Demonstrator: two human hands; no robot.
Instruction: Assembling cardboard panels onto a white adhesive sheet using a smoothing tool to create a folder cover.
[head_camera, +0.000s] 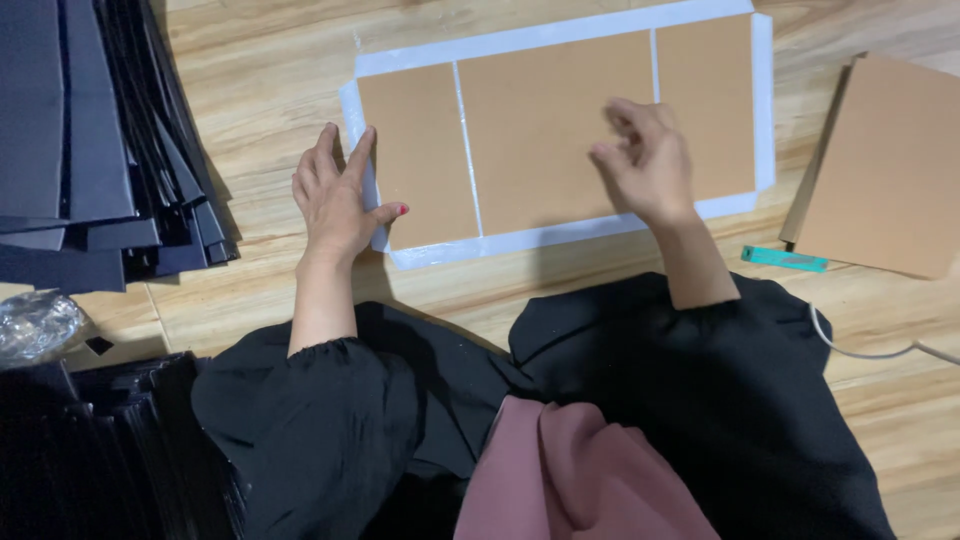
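Note:
Three brown cardboard panels (545, 130) lie side by side on a white sheet (560, 236) on the wooden floor. My left hand (337, 195) lies flat with spread fingers on the sheet's left edge, beside the left panel (418, 160). My right hand (645, 160) hovers over the seam between the middle and right panels, fingers loosely curled and blurred, holding nothing that I can see.
A fanned stack of dark sheets (95, 140) fills the left side, with more dark sheets (90, 450) at the lower left. A pile of brown boards (885, 165) lies at the right, a teal cutter (785, 259) in front of it, and a white cable (870, 350) nearby.

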